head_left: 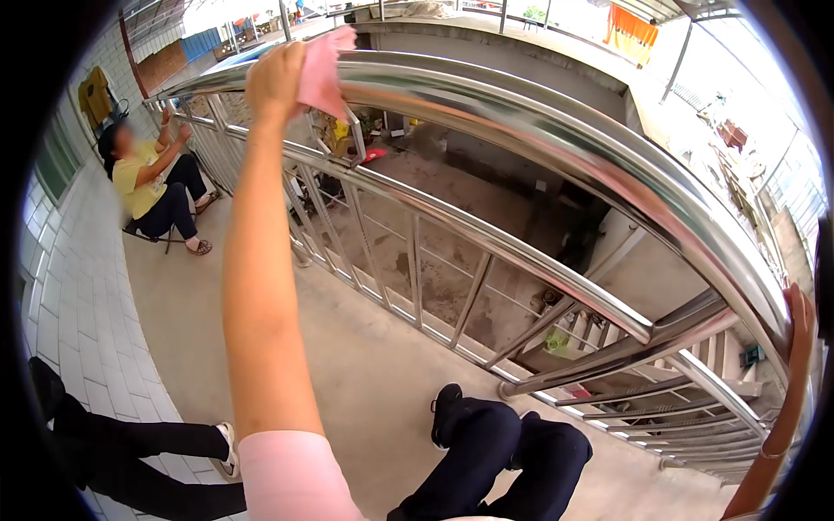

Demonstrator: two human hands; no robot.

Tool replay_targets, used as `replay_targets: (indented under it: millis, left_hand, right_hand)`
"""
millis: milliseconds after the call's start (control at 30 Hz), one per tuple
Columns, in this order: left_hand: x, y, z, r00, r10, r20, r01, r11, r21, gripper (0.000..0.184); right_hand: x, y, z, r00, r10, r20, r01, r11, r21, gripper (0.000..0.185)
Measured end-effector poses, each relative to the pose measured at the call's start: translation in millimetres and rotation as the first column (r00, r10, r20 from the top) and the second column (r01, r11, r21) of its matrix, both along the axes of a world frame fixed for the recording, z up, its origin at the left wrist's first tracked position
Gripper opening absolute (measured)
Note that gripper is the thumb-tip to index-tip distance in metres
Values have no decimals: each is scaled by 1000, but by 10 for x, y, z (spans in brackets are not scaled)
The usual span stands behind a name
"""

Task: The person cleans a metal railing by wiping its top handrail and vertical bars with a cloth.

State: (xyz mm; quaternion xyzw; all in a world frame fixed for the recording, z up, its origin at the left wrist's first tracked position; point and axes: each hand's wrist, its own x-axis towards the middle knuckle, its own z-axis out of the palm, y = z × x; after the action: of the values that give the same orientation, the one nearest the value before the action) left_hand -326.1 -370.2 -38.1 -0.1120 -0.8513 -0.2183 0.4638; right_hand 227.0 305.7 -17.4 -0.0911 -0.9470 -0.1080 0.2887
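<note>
My left hand is stretched far forward and closed on a pink cloth. The cloth lies against the top of the shiny metal handrail, with part of it hidden under my fingers. At the far right, my right hand grips the same handrail where it curves toward me; a bracelet circles that wrist. Below the handrail, the railing's lower bar and upright bars run along the floor edge.
A person in a yellow shirt sits on a low stool at the left, hands at the railing. Another person's dark-trousered legs are at lower left. Beyond the railing lie a lower yard and stairs. Orange cloth hangs behind.
</note>
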Motion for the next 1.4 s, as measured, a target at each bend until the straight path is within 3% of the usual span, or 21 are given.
replay_targets:
  millis: [33,133,200,333,400,433,500,533,567,600,667,700,733,800,833,867,967,1000,1067,1200,1400]
  left_hand:
    - [-130,-117,-42,1000,-3,2,3,1000,3,48]
    - [-313,-298,-104,981,-60,-187,35,991,-133,46]
    - [-218,-287,-135,972,-203,-116,202,979,-24,44]
    - [-186,-109,-355,956,-215,-198,245,959,141,43]
    - [-85,63,-519,816,-151,-558,229,971,71,43]
    - [106,251,-600,782,-114,-612,324,914,243,42]
    - [-5,346,-1055,916,-88,-392,292,816,500,40]
    - [154,342,-1144,960,-133,-245,224,890,397,33]
    - [333,349,-1232,983,-157,-91,177,945,277,25]
    - [419,402,-1242,980,-172,-101,194,940,279,25]
    - [542,451,-1228,973,-120,-199,139,987,82,19]
    - [606,508,-1153,902,-247,-353,278,960,38,18]
    - [572,536,-1197,906,-237,-350,269,962,44,18]
    - [491,571,-1293,957,-25,-288,46,997,65,21]
    - [597,602,-1206,980,-145,-138,168,972,167,26]
    - [582,620,-1240,981,-138,-134,161,971,179,26]
    - [670,891,-1185,934,-120,-337,261,872,413,34]
    - [707,983,-1223,907,-10,-421,143,948,286,46]
    - [644,1000,-1295,857,148,-494,-24,968,249,53]
    - [671,977,-1335,871,174,-459,-111,981,162,51]
    - [759,985,-1306,927,223,-300,-215,975,59,41]
  right_hand:
    - [-14,5,13,997,-43,-68,28,977,-211,37]
    - [-53,76,29,991,-59,-116,4,904,-427,38]
    - [-69,8,4,992,-30,-122,-20,922,-387,40]
    - [-178,-121,-42,981,58,-187,-135,893,-430,42]
    - [-246,-195,-72,977,67,-204,-147,902,-406,41]
    - [-269,-253,-77,973,71,-219,-151,916,-372,41]
    - [-373,-507,-18,969,39,-245,-115,945,-307,38]
    - [-406,-556,22,968,31,-249,-109,945,-307,38]
    - [-428,-581,62,975,8,-221,-111,882,-459,38]
    - [-443,-606,92,981,-11,-195,-109,796,-595,39]
    - [-445,-645,59,966,-19,-259,-141,799,-584,42]
    - [-436,-630,56,964,-49,-260,-109,822,-558,43]
    - [-460,-608,56,962,-70,-263,-83,844,-530,44]
    - [-456,-565,24,956,-45,-291,-104,873,-477,44]
    - [-430,-526,29,947,-29,-321,-116,899,-422,43]
    - [-425,-501,38,949,-19,-315,-118,903,-413,43]
    - [-333,-323,116,975,-141,-174,45,883,-467,47]
    - [-318,-287,98,975,-143,-171,49,886,-460,47]
    - [-280,-237,42,940,-138,-311,-11,902,-432,46]
    - [-201,-185,93,966,-148,-211,43,901,-431,41]
    - [-182,-124,43,983,16,-183,-32,996,-85,33]
